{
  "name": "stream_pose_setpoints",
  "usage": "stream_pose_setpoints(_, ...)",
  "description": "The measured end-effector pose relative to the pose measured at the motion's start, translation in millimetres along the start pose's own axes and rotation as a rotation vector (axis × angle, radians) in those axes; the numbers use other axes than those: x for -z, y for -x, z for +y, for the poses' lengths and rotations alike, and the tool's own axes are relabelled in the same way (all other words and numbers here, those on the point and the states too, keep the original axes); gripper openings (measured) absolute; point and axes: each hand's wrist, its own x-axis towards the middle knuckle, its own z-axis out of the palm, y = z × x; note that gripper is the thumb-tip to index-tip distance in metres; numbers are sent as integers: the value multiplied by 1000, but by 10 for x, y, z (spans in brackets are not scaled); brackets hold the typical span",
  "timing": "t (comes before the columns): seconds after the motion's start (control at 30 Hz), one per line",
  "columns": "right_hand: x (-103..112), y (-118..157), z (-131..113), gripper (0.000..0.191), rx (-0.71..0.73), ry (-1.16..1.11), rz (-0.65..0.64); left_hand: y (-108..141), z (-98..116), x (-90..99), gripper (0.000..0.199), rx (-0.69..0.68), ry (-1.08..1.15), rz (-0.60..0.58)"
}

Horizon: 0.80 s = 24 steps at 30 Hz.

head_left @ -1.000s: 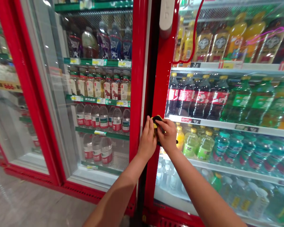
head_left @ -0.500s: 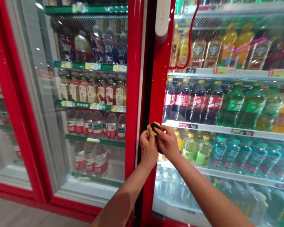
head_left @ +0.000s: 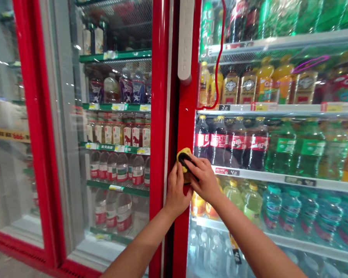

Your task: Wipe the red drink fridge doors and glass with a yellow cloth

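A yellow and black cleaning pad (head_left: 183,154) is against the red door frame (head_left: 182,227) of the right-hand drinks cooler. My right hand (head_left: 203,179) grips its black part, fingers bent over it. From below and to the left, my left hand (head_left: 176,191) holds the pad's lower edge, its fingers close together and pointing up. The pad's underside and part of its lower end are hidden by my hands. Just right of them, behind the glass, stand cola bottles (head_left: 219,141).
A pale vertical handle (head_left: 186,42) is mounted above my hands, and a red cord (head_left: 220,58) loops down beside it. On the left stands another red-framed cooler (head_left: 159,96) with water bottles (head_left: 122,168). A tilted yellow and black strip (head_left: 235,249) shows below my right forearm.
The view has tilted up, so the shelves appear lower. My left fingers have moved down to the pad's lower edge, and more of the pad's yellow and black top shows.
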Motion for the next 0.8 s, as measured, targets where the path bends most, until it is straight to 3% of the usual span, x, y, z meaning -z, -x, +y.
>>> stream_pose_setpoints(0.07,52,24,78,53,-2,-18,26,-19,62,-54,94,12,-43,-37)
stream_pose_setpoints(0.13,116,-91,154,49,1,-20,64,-192,124,-96,94,7,-48,-22)
stream_pose_setpoints(0.3,381,-762,361,47,-18,34,109,-1017,282,-91,89,-32,18,73)
stream_pose_setpoints(0.37,476,-923,411,45,-2,48,109,-1207,356,-70,87,-25,9,93)
stream_pose_setpoints(0.47,524,-799,419,42,37,63,81,-1060,462,-122,87,31,-30,106)
stream_pose_setpoints(0.67,293,-129,360,38,96,82,-40,-199,433,-425,93,182,-55,125)
stream_pose_setpoints(0.73,189,-143,360,36,92,85,-35,-169,347,-453,94,191,-46,137)
stream_pose_setpoints(0.8,120,-311,369,36,78,91,-10,-323,264,-413,95,186,-34,144)
